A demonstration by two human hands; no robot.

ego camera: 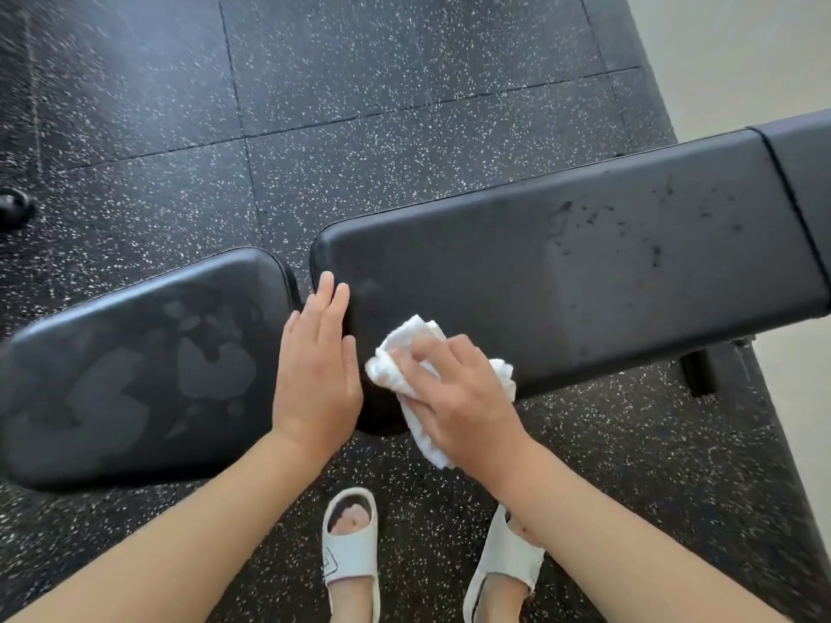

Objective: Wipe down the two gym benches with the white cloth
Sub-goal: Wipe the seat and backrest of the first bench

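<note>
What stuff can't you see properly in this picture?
All head view:
- The long bench pad: its far end runs off the right edge.
- The white cloth: its middle is under the right hand.
- The bench's near corner: under the left hand.
- A dark thing on the floor: cut by the left edge, blurred.

fluffy terry cloth (416,348); smooth matt vinyl bench pad (562,272); speckled rubber floor (359,83)

Bare forearms (189,523); white open-toed slide sandals (350,555).
</note>
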